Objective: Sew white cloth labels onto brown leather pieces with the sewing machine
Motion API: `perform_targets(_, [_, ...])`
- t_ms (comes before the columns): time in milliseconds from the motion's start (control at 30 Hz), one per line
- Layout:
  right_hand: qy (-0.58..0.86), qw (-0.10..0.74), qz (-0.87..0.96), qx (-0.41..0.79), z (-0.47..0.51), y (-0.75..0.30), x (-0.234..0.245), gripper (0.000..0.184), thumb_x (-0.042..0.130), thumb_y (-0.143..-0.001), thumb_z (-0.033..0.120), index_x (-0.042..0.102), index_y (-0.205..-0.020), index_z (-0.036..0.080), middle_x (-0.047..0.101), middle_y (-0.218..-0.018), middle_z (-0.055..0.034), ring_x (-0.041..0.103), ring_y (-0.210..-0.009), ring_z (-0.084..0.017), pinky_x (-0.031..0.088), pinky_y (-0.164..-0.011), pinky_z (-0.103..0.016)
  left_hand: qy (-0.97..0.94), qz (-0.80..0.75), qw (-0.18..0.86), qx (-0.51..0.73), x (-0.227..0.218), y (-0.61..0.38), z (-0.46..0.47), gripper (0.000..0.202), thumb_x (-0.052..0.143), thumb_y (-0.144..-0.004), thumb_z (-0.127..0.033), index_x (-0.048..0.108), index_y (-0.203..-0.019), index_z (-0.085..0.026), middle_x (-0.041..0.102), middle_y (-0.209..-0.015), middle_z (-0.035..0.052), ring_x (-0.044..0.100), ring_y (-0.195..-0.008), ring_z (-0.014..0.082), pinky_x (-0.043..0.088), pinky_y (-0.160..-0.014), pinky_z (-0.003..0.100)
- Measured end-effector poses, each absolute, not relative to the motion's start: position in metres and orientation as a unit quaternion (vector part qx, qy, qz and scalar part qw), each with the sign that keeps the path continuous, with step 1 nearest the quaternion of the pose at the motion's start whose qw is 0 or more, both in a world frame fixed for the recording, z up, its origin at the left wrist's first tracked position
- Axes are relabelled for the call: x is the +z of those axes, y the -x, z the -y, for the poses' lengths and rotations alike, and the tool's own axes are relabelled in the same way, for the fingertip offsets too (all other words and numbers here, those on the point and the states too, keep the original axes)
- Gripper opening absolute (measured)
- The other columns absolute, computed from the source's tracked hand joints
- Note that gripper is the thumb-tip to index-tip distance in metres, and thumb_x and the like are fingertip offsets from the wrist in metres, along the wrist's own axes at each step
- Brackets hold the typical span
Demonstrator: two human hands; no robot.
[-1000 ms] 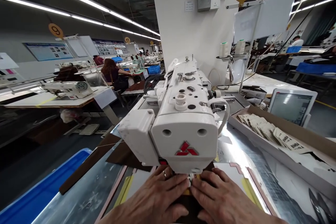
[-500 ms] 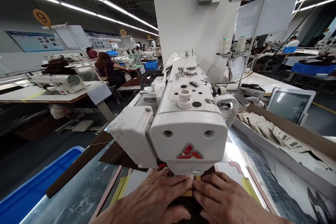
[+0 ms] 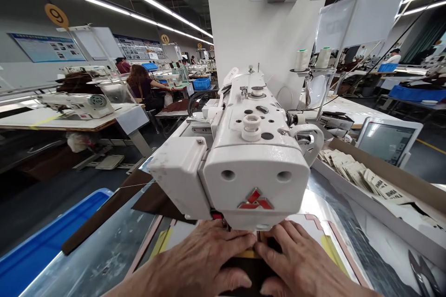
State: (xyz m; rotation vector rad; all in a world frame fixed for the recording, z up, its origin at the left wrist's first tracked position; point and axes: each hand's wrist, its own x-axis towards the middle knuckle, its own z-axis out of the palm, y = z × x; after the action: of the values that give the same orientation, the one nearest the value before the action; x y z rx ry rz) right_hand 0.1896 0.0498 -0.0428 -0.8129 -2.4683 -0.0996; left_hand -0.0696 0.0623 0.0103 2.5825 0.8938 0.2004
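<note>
A white sewing machine [image 3: 258, 167] with a red three-diamond badge stands directly ahead, its front end low over the work. My left hand [image 3: 205, 255] lies flat with fingers stretched under the machine head, pressing on dark brown fabric [image 3: 249, 271]. On the other side of the same piece, my right hand [image 3: 296, 255] rests with its fingers extended, thumb apart. A yellow strip [image 3: 248, 254] crosses the fabric between my hands. The needle area and some fingertips are hidden beneath the machine head.
At the right, a cardboard box [image 3: 393, 216] holds several printed cards, with scissors [image 3: 423, 274] beside it and a screen [image 3: 386, 141] behind. Brown fabric [image 3: 104, 213] hangs along the left edge over a blue bin [image 3: 59, 236]. A person [image 3: 144, 86] sits farther back.
My right hand has shifted slightly forward, its fingers deeper under the machine head, and its thumb shows more. My left hand stays nearly in place. The view has moved a little.
</note>
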Motion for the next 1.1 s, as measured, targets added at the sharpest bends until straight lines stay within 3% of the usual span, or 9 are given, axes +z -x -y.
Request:
perform_targets(200, [0.305,0.276,0.910,-0.060,-0.049,-0.186,-0.047,0.046,0.082,-0.089,0.056,0.068,-0.116,0.021,0.065,-0.100,-0.0046,0.060,-0.085,-0.024,0.051,-0.069,-0.036,-0.932,-0.303,0.185,0.070,0.011,0.071,-0.062,0.049,0.087,-0.094,-0.038,0.063,-0.137,-0.034,0.073,-0.136,-0.0073,0.071,-0.115,0.0240,0.050,-0.098,0.031])
perform_targets(333, [0.306,0.268,0.912,-0.059,-0.049,-0.187,-0.051,0.043,0.080,-0.091,0.056,0.067,-0.115,0.022,0.066,-0.101,-0.0050,0.062,-0.085,-0.024,0.052,-0.069,-0.035,-0.939,-0.308,0.132,0.070,0.010,0.076,-0.058,0.064,0.089,-0.092,-0.037,0.058,-0.147,-0.032,0.070,-0.143,-0.0038,0.069,-0.120,0.0271,0.049,-0.103,0.034])
perform_targets(500, [0.298,0.267,0.914,-0.070,-0.051,-0.188,-0.050,0.043,0.065,-0.101,0.061,0.069,-0.118,0.022,0.068,-0.096,-0.0051,0.065,-0.080,-0.024,0.055,-0.066,-0.036,-0.948,-0.300,0.088,0.061,0.007,0.079,-0.056,0.064,0.087,-0.093,-0.041,0.057,-0.149,-0.030,0.068,-0.147,-0.0025,0.070,-0.118,0.0270,0.049,-0.102,0.035])
perform_targets(633, [0.262,0.257,0.927,-0.077,-0.048,-0.203,-0.039,0.043,0.048,-0.112,0.053,0.067,-0.131,0.019,0.075,-0.113,-0.0089,0.073,-0.094,-0.024,0.061,-0.077,-0.036,-0.945,-0.307,0.088,0.072,0.008,0.078,-0.056,0.063,0.085,-0.094,-0.035,0.057,-0.150,-0.034,0.069,-0.145,-0.0047,0.072,-0.114,0.0238,0.050,-0.099,0.031])
perform_targets(733, [0.266,0.233,0.930,-0.097,-0.041,-0.233,-0.034,0.039,0.050,-0.112,0.049,0.067,-0.135,0.022,0.076,-0.127,-0.0083,0.075,-0.109,-0.025,0.064,-0.086,-0.036,-0.943,-0.317,0.082,0.067,0.007,0.080,-0.056,0.066,0.084,-0.094,-0.037,0.055,-0.153,-0.039,0.067,-0.147,-0.0072,0.071,-0.117,0.0250,0.050,-0.101,0.033])
perform_targets(1000, [0.345,0.272,0.889,-0.127,-0.035,-0.290,-0.056,0.038,0.053,-0.110,0.048,0.069,-0.137,0.026,0.077,-0.131,-0.0074,0.078,-0.112,-0.030,0.069,-0.084,-0.040,-0.943,-0.324,0.063,0.054,0.003,0.082,-0.055,0.071,0.084,-0.094,-0.045,0.053,-0.157,-0.040,0.066,-0.149,-0.0049,0.074,-0.113,0.0291,0.054,-0.101,0.037])
perform_targets(1100, [0.358,0.269,0.885,-0.127,-0.038,-0.286,-0.049,0.036,0.054,-0.110,0.048,0.072,-0.132,0.027,0.077,-0.131,-0.0078,0.078,-0.112,-0.030,0.070,-0.084,-0.038,-0.942,-0.325,0.075,0.039,0.005,0.083,-0.053,0.069,0.084,-0.095,-0.042,0.053,-0.157,-0.038,0.064,-0.151,-0.0027,0.070,-0.126,0.0297,0.051,-0.109,0.038])
